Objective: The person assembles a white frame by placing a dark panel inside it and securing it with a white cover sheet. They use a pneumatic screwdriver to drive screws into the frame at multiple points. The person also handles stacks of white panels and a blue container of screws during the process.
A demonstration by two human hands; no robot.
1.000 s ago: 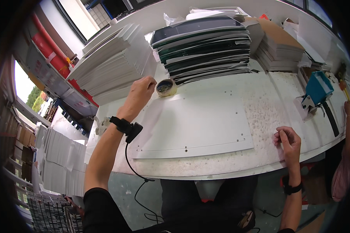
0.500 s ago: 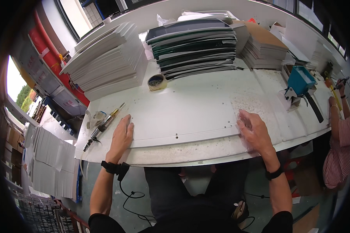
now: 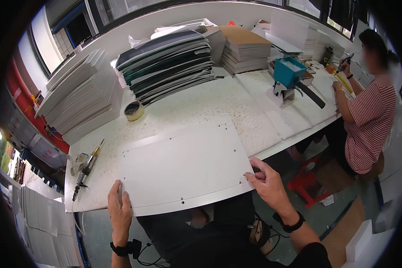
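A flat white panel (image 3: 183,165) with small screws or holes along its edges lies over the worktable, its near edge jutting past the table front. Along its left edge my left hand (image 3: 120,211) grips near the front corner, fingers bent against the side. My right hand (image 3: 269,184) pinches the panel's right edge near the other front corner, thumb on top. To the left of the panel rests an electric screwdriver (image 3: 86,169) with a brass-coloured tip. A tape roll (image 3: 134,110) sits farther back.
Stacks of white sheets (image 3: 85,89) and dark-and-white sheets (image 3: 169,67) stand at the back, with a brown-topped stack (image 3: 245,47) beside them. A teal hopper device (image 3: 290,71) with a black handle is at right. Beyond it, a person in a striped shirt (image 3: 370,118) holds a tool.
The panel has come toward me and turned slightly, now overhanging the table edge. Both hands have moved with it, the right one now pinching its edge. My view has swung right.
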